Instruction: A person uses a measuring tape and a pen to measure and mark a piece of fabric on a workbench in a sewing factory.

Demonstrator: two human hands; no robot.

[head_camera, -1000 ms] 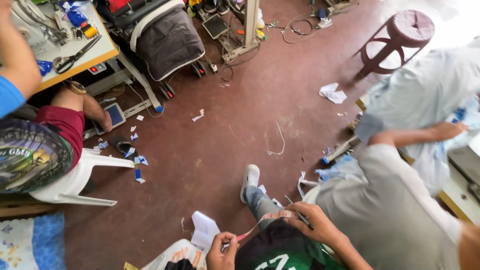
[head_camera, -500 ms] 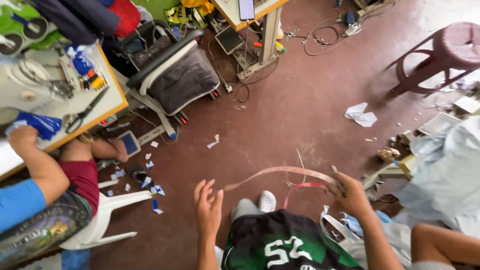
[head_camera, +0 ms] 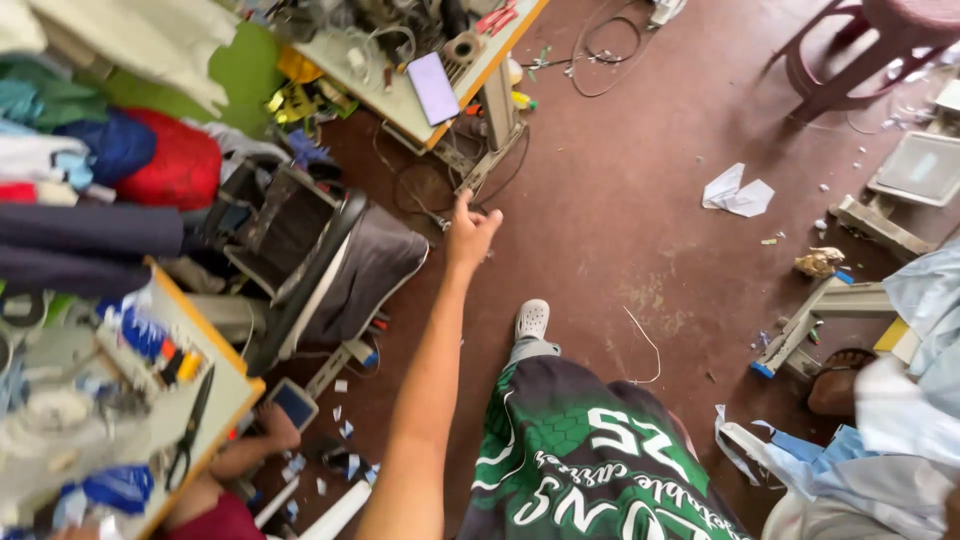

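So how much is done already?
Done: small cut scraps lie on the floor below the scissors. In hand: nothing; the left hand is open, stretched toward the table with the phone. Left: light blue cloth sits heaped nearby; how much remains, I cannot tell.

The outstretched left hand (head_camera: 470, 232) had bare reddish-brown floor (head_camera: 640, 240) open rightward; a grey padded chair (head_camera: 340, 270) and wooden worktable's metal leg (head_camera: 497, 110) crowded its left.

Matt, scuffed reddish floor (head_camera: 640, 220) is showing crumpled white paper (head_camera: 738, 192); the tabletop (head_camera: 400, 100) is carrying a glossy phone (head_camera: 434, 87); a dark cloth cover (head_camera: 362, 270) is draping softly.
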